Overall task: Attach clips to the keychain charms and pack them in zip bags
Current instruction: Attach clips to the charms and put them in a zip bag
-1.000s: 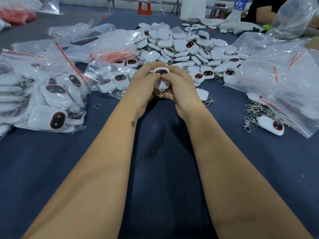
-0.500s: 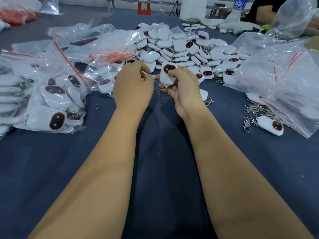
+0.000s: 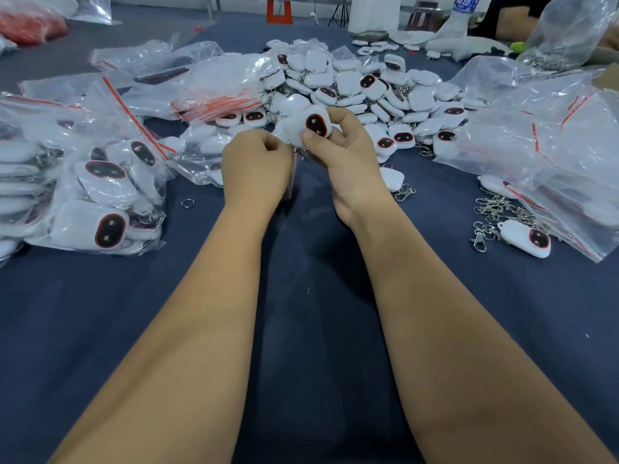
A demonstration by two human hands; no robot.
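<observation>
We have the white keychain charm (image 3: 310,128) up off the table, dark oval face toward us, pinched between thumb and curled fingers of our right hand (image 3: 348,162); our left hand (image 3: 256,169) sits just beside it, fingers curled tight into a pinch at the charm's lower edge, on something small we cannot make out, likely the clip or ring; a bit of metal hangs between the two hands. The charm looks light, hard-shelled and smooth, so we judge it may slip if we squeeze the glossy face; better we hold the rounded sides and let the other fingers work the ring end; the metal clips (image 3: 489,212) look stiff and springy, fiddly more than fragile; they lie in a tangle at our right, beside a lone charm (image 3: 526,241). Ahead, the big heap of loose charms (image 3: 361,85); at our left, filled zip bags (image 3: 87,195) with red seal strips, soft and slick, stacked loosely; at our right, more clear bags (image 3: 542,135); a stray split ring (image 3: 187,203) rests on the cloth. The table (image 3: 318,329) wears a dark blue fabric cover, lightly wrinkled; far back we see a water bottle (image 3: 464,8) and another person's arm (image 3: 516,20).
</observation>
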